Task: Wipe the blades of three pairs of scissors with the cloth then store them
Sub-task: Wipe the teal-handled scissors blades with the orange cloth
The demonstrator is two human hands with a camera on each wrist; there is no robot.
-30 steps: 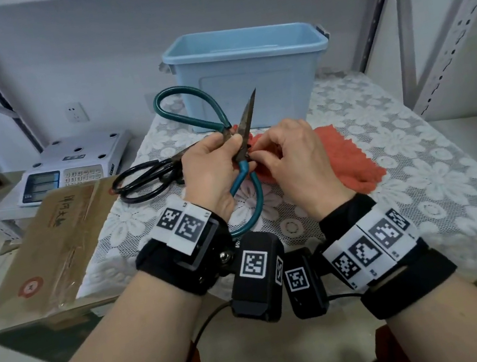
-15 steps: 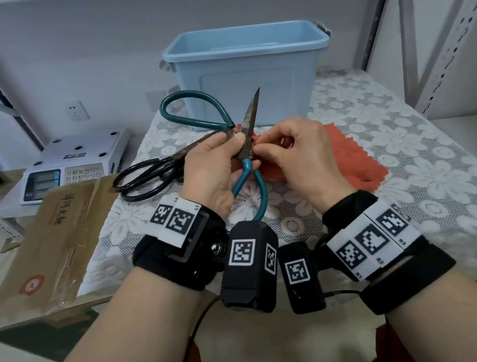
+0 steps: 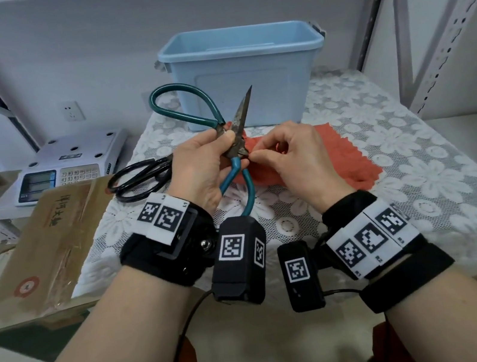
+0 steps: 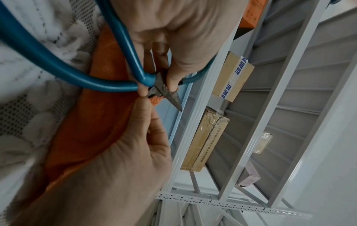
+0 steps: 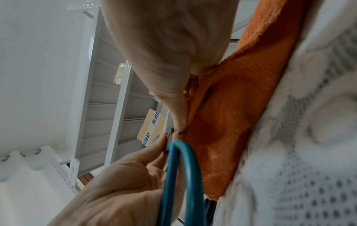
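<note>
My left hand grips the teal-handled scissors at the pivot, held above the table with the rusty blade tip pointing up and away. My right hand pinches a fold of the orange cloth against the base of the blade. Most of the cloth trails onto the lace-covered table. In the left wrist view my left hand has its thumb on the pivot, and my right hand meets it with the cloth. Black scissors lie on the table to the left.
A light blue plastic bin stands open at the back of the table. To the left are a white digital scale and a flat cardboard box. Grey shelf uprights rise on the right.
Very little. Both hands and the teal scissors have shifted slightly, and my right hand's pinch on the cloth now sits a bit lower, at the blade's base.
</note>
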